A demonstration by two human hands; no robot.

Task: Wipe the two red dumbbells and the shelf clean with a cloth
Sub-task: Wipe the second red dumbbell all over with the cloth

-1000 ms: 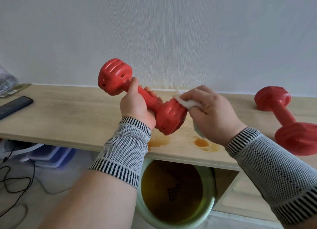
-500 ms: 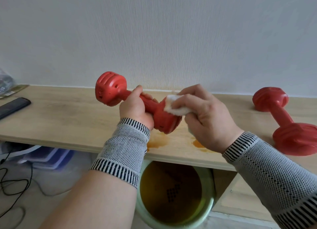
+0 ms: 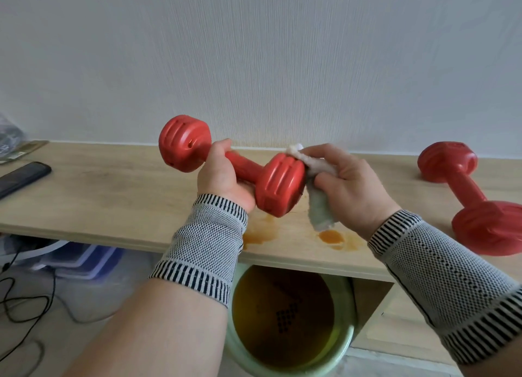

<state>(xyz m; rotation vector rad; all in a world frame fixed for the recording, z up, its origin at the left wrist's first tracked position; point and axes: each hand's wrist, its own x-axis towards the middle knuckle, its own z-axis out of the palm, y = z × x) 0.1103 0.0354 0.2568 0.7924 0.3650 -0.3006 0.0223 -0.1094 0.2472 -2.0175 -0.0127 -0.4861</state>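
A long wooden shelf (image 3: 118,201) runs along the wall, marked with orange stains (image 3: 331,236) near its front edge, and a green bucket (image 3: 346,345) of brownish liquid stands beneath it. A second red dumbbell (image 3: 469,195) lies on the shelf's right end, well apart from the hands. Above the stains the left hand (image 3: 223,178) has its fingers wrapped round the handle of a raised red dumbbell (image 3: 254,170), while the right hand (image 3: 350,187) pinches a pale cloth (image 3: 317,187) against that dumbbell's near head.
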